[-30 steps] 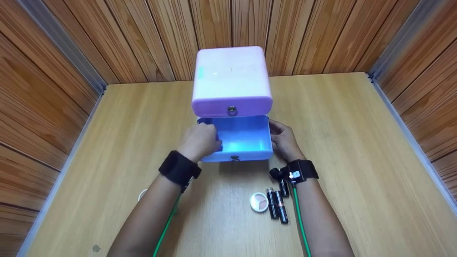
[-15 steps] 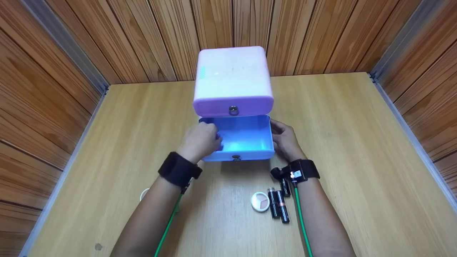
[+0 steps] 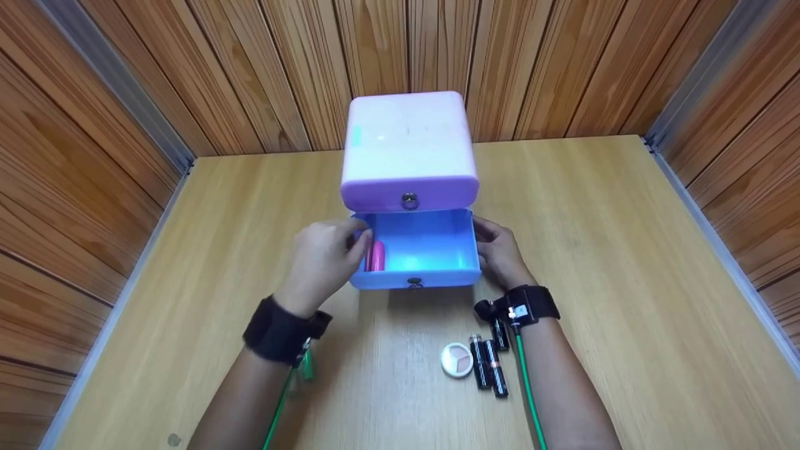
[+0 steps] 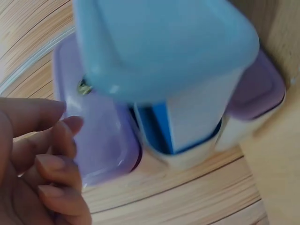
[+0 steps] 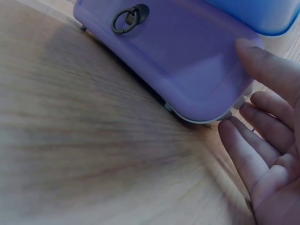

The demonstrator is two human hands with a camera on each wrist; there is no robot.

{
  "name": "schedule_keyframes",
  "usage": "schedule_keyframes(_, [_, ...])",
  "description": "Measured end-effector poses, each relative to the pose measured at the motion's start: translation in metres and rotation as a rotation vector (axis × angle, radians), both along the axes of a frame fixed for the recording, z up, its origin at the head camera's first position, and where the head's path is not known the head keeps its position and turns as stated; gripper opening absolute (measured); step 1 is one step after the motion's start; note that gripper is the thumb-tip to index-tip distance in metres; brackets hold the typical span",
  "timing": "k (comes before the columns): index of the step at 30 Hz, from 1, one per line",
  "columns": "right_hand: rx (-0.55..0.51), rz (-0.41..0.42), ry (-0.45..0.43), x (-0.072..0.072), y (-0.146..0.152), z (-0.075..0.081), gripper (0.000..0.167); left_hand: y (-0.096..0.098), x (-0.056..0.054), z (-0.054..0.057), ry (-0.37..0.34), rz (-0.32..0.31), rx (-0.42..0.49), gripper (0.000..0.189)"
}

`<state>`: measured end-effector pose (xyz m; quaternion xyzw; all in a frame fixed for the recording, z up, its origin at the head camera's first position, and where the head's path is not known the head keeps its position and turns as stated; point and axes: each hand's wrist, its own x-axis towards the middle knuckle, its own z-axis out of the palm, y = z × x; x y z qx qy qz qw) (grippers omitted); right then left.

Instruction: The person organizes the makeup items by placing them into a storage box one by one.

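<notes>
The blue drawer [image 3: 417,253] stands pulled out of the small pink cabinet [image 3: 407,149] on the wooden table [image 3: 625,262]. A pink object [image 3: 375,256] lies inside it, at the left wall. The left hand [image 3: 325,259] is beside the drawer's left edge with loosely bent fingers, pinching nothing. The right hand [image 3: 497,252] rests relaxed against the right side (fingers almost straight). Batteries [image 3: 489,365] and a round white case [image 3: 456,360] lie nearer the person.
</notes>
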<state>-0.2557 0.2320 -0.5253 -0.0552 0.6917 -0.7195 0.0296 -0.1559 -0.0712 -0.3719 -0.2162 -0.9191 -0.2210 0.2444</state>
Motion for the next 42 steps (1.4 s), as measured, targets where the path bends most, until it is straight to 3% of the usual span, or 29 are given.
schedule_keyframes(4, [-0.021,0.001,0.004,0.0,0.0,0.0,0.059,-0.014,0.011,0.002,0.089,0.0,0.046,0.014])
schedule_keyframes(7, [-0.027,0.005,0.012,0.0,0.0,0.0,0.059,-0.024,0.019,-0.002,0.116,0.028,0.055,0.014])
schedule_keyframes(15, [-0.006,0.02,0.037,0.001,0.0,-0.002,0.056,-0.052,0.037,-0.031,0.049,0.103,-0.019,0.016])
schedule_keyframes(18, [0.023,0.017,0.026,0.002,0.0,-0.002,0.055,-0.061,0.045,-0.043,-0.019,0.131,-0.039,0.015])
schedule_keyframes(23, [0.058,0.005,0.011,0.001,0.0,-0.003,0.055,-0.068,0.055,-0.057,-0.202,0.193,-0.117,0.017])
schedule_keyframes(31, [0.027,-0.003,0.012,0.001,-0.001,0.0,0.056,-0.069,0.062,-0.069,-0.63,0.244,-0.241,0.03])
schedule_keyframes(37, [-0.021,-0.005,0.01,0.004,-0.001,0.002,0.057,-0.068,0.064,-0.077,-0.703,0.235,-0.278,0.033])
schedule_keyframes(42, [-0.034,-0.014,0.03,0.002,-0.001,-0.001,0.056,-0.064,0.061,-0.079,-0.759,0.224,-0.27,0.024])
